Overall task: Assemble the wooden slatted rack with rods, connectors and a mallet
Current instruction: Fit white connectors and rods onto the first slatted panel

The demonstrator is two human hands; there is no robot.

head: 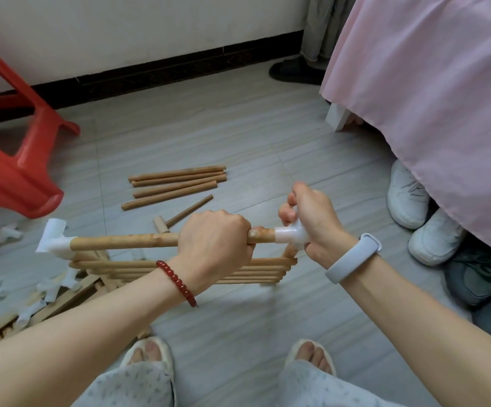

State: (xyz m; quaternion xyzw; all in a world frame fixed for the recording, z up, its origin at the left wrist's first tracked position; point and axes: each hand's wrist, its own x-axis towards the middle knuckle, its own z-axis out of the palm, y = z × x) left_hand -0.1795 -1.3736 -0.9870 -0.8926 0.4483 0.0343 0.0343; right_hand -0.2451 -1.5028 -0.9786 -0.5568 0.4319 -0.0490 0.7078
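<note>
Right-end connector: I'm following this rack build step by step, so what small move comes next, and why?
Probably push the connector further onto the rod: the right hand grips it at the rod's end while the left hand steadies the rod.

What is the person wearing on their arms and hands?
Both forearms are bare, with no sleeves showing. The left wrist has a red bead bracelet of small round glossy beads. The right wrist has a pale grey-lilac fitness band, smooth and rounded. The left hand and right hand wear no gloves.
</note>
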